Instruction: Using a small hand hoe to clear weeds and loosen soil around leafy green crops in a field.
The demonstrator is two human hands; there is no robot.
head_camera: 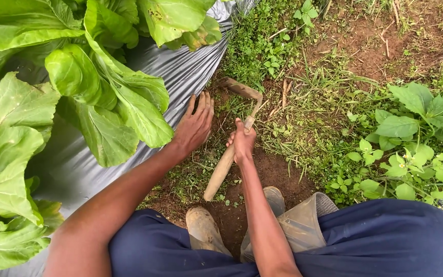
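I am out in a vegetable field, crouched in a furrow between raised beds. The bed beside me is wrapped in silver plastic mulch (180, 72), and big leafy green plants (93, 82) grow up through it, their broad leaves hanging over the sheet. Underfoot is bare reddish-brown soil (278, 172), damp and trodden, with low weeds and grass (303, 118) spreading along the path. My muddy rubber boots (203, 228) stand in the dirt, and I hold a short wooden-handled hoe (232, 149), a field tool for this ground.
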